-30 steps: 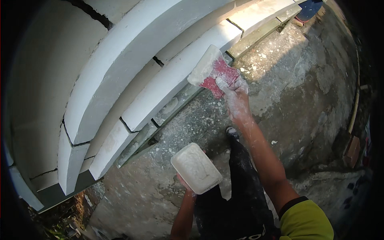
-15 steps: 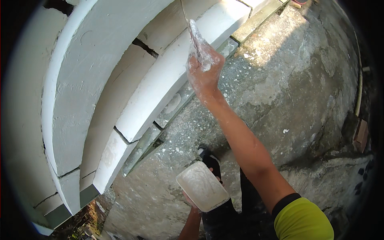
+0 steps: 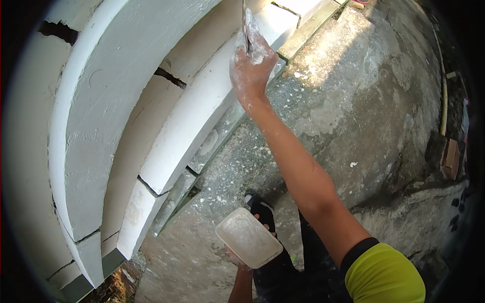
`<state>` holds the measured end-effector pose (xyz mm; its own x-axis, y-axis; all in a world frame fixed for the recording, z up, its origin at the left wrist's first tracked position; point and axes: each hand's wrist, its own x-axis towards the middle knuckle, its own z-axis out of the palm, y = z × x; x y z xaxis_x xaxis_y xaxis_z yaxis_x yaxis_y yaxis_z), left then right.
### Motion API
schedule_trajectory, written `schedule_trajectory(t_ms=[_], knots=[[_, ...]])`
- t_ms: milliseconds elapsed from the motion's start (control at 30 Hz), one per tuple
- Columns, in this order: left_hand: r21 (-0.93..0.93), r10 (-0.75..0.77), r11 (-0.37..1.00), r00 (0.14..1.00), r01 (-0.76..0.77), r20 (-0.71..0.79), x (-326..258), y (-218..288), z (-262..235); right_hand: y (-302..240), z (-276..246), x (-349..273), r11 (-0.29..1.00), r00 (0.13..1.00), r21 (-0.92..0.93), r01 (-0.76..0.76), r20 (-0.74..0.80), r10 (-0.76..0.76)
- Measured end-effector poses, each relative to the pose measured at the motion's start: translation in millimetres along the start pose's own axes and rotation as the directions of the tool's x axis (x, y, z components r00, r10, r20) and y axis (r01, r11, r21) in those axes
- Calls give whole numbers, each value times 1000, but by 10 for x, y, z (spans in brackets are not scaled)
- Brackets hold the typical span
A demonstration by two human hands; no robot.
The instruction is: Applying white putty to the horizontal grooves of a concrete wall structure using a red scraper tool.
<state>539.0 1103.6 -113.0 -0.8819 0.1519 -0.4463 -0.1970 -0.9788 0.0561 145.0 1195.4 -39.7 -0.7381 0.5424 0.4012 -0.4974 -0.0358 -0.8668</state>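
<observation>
My right hand (image 3: 252,65), dusted white, reaches up along the white curved ledge (image 3: 202,106). Its fingers close around a thin tool (image 3: 244,22) that shows only as a narrow edge pointing away from me; its exact kind does not show. Low in the view, my left hand (image 3: 235,256) grips a pale rectangular tub (image 3: 248,238) from below and the sides. White smears of what looks like plaster coat the tub's inside. Fingertips show at its right edge, while the rest of that hand is hidden beneath it.
A large curved white band (image 3: 96,131) rises on the left, with dark gaps between its pieces. Stained, uneven concrete (image 3: 323,116) spreads to the right of the ledge. My shoe (image 3: 260,204) stands just beyond the tub. A brown block (image 3: 449,159) lies at the far right.
My right hand has moved slightly up and left with the thin tool. The tub in my left hand sits a little further left, as the whole view has shifted slightly.
</observation>
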Motion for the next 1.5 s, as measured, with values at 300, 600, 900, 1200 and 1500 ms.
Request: schedule_trajectory(t_ms=[300, 600, 900, 1200, 1500], knots=[[37, 55, 998, 998, -55, 13, 33, -38, 8, -287, -76, -734, 974, 849, 119, 190, 479, -224], [-68, 19, 998, 1000, -18, 10, 317, -276, 146, 176, -13, 531, 932, 919, -233, -276, 221, 327], [263, -96, 963, 989, 64, 113, 795, -450, 517, 683, -958, 901, 851, 915, 354, -388, 255, 311], [79, -48, 996, 998, 45, 38, 977, -748, 566, 735, -692, 1205, 961, 910, -267, 71, 412, 47], [201, -80, 976, 997, 82, -17, 1736, -982, 316, -655, -2274, 965, 734, 635, -162, -660, 402, 660]])
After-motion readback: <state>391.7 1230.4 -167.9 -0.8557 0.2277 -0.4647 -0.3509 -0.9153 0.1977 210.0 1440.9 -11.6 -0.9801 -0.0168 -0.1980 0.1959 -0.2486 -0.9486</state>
